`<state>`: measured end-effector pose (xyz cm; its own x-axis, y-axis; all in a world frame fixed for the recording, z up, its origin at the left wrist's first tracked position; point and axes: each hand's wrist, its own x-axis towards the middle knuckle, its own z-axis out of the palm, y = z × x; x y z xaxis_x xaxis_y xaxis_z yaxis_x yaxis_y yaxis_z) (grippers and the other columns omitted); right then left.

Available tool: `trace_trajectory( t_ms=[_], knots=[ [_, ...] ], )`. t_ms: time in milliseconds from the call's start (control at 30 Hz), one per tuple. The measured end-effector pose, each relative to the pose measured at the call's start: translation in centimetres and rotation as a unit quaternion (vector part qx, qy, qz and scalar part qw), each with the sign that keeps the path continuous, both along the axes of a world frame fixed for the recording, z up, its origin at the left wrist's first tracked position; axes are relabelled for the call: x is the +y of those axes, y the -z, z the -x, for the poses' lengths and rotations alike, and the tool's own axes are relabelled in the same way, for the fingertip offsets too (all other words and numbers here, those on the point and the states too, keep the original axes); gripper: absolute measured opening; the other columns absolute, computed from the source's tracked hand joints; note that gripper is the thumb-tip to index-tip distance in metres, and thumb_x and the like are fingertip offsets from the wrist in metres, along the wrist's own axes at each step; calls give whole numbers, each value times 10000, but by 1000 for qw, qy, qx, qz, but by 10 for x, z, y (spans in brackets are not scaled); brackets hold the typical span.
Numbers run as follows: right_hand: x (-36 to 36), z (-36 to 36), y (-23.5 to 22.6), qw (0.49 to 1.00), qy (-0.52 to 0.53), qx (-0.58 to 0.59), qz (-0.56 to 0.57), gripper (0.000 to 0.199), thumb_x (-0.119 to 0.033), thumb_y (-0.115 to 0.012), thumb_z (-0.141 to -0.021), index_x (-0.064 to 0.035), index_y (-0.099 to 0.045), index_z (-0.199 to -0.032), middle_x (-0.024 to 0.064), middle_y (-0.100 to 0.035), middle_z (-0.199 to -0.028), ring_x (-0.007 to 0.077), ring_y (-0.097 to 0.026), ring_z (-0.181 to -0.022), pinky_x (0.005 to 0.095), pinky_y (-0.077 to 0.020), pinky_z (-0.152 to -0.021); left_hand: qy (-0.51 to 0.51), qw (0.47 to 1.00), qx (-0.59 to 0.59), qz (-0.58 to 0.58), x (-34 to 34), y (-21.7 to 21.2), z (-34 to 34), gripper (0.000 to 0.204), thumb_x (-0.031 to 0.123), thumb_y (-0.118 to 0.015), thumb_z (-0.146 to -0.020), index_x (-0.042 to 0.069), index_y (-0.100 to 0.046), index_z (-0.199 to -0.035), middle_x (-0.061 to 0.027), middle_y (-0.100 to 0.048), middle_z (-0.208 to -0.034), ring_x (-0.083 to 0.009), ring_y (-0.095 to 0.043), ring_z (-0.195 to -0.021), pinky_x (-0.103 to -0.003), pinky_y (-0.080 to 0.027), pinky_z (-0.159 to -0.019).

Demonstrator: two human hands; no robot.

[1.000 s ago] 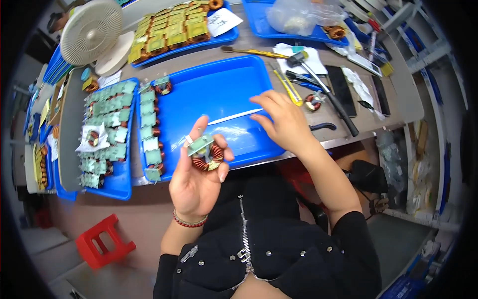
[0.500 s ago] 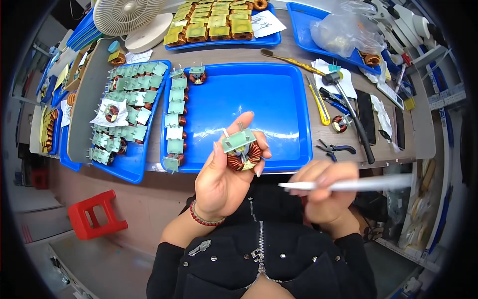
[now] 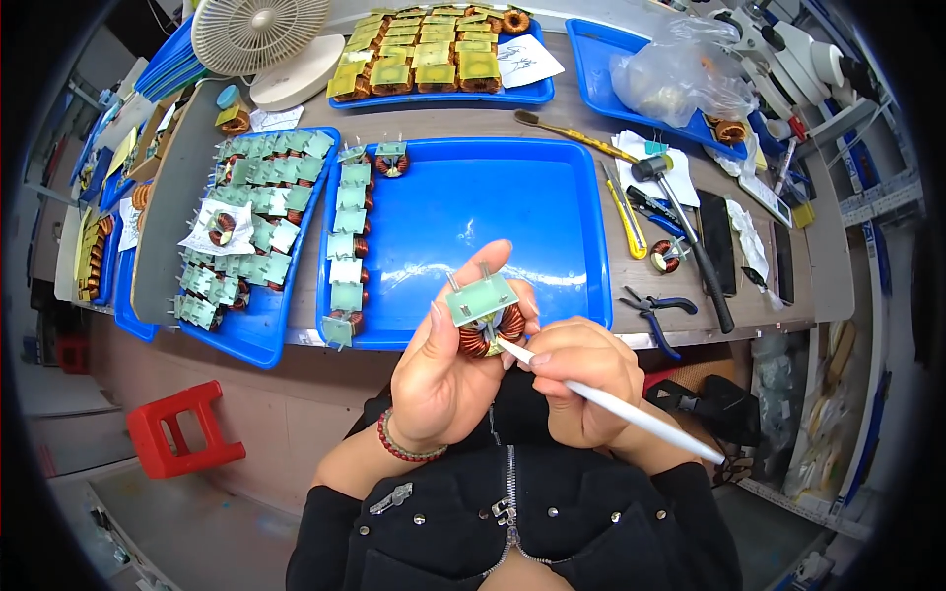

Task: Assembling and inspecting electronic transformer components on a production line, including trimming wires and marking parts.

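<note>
Right hand [image 3: 581, 379]: fingers curled, pinching white stick [image 3: 611, 404], tip at coil. Left hand [image 3: 453, 369]: palm up, fingers pinching copper coil with green board [image 3: 485, 313] above lap. Beyond: blue tray [image 3: 473, 212], hammer [image 3: 685, 236].

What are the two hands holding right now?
Left hand: closed on a copper coil part with a green plate.
Right hand: closed on a white stick tool, tip at the coil.

Electronics assembly workshop. Long table [image 3: 552, 123] carries blue trays [image 3: 552, 212] of copper-wound coil parts [image 3: 345, 241], hammer [image 3: 680, 212], pliers [image 3: 655, 310], brush [image 3: 567, 133], desk fan [image 3: 261, 34]. Microscope [image 3: 788, 44], probably, at far right edge.
</note>
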<state>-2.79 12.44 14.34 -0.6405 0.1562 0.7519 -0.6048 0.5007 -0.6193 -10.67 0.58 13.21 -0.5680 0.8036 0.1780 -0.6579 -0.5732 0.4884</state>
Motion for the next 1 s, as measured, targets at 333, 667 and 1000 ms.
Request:
trace_trajectory(
  t_ms=[333,667,1000],
  knots=[
    [-2,0,13,996,32,12,-80,260,-16,-682,-708,-5,-533,-921,137,-580,-785,267,-582,-599,324,-482,-503,-56,991,45,117,-4,-7,-8,587,404,-322,-958,15,-223,-1386,-141,-473,-1096,-221,-478,-981,-331,-390,-871],
    [-4,-4,8,992,44,40,-109,256,-76,-674,-719,-33,-528,-924,115,-584,-824,277,-606,-745,364,-528,-648,-26,999,-4,23,1,-2,-6,607,409,-298,-962,-18,-183,-1378,-159,-482,-1122,-217,-497,-1006,-342,-390,-903],
    [-1,-2,10,979,63,36,-193,265,-59,-656,-697,-15,-518,-919,124,-573,-814,281,-596,-744,362,-527,-631,-64,996,15,57,3,0,-12,582,365,-334,-967,-20,-194,-1381,-135,-462,-1158,-204,-472,-1049,-343,-364,-943]
  ],
)
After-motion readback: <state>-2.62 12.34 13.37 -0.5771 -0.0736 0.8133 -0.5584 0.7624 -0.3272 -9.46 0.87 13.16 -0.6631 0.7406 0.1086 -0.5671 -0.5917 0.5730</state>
